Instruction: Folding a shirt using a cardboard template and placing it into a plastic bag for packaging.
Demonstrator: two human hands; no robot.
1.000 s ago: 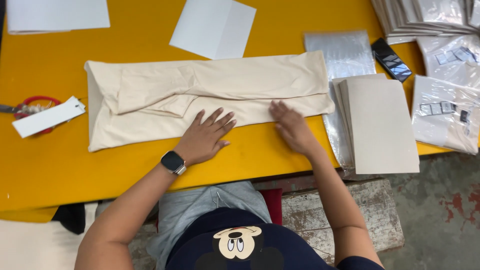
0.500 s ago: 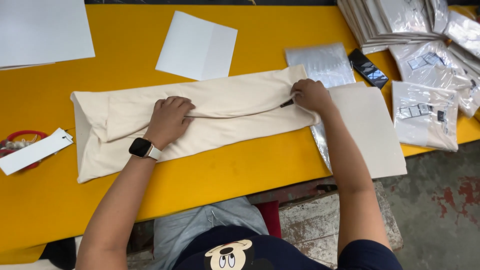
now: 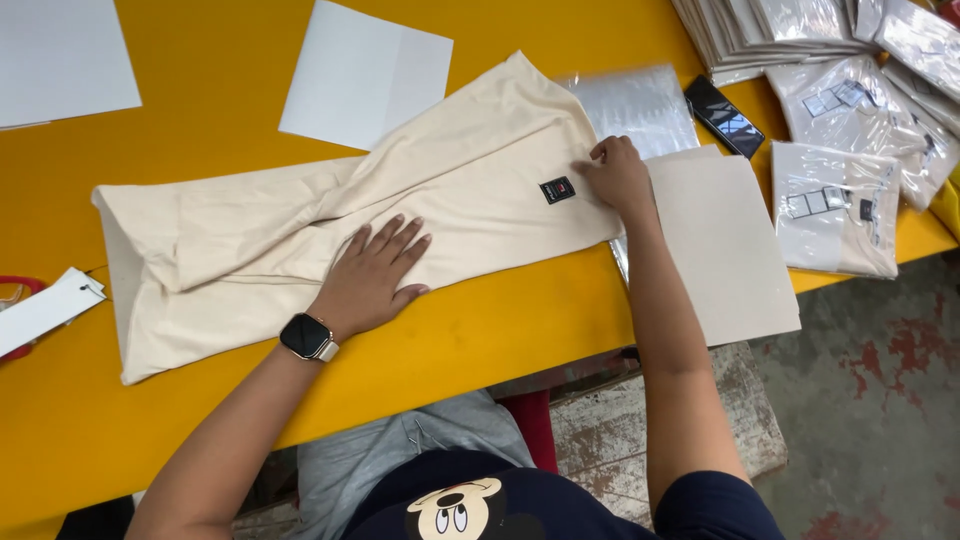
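The yellow worktop (image 3: 500,330) carries a cream garment (image 3: 300,240), white paper sheets (image 3: 365,75), a cardboard sheet (image 3: 730,250) and bagged garments (image 3: 835,205).

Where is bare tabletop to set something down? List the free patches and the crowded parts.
Free: yellow table between the two white sheets, and the near edge below the cream garment, left of the left hand. Crowded: the right end, where the right hand pins the garment beside the beige board, black phone and bagged garments.
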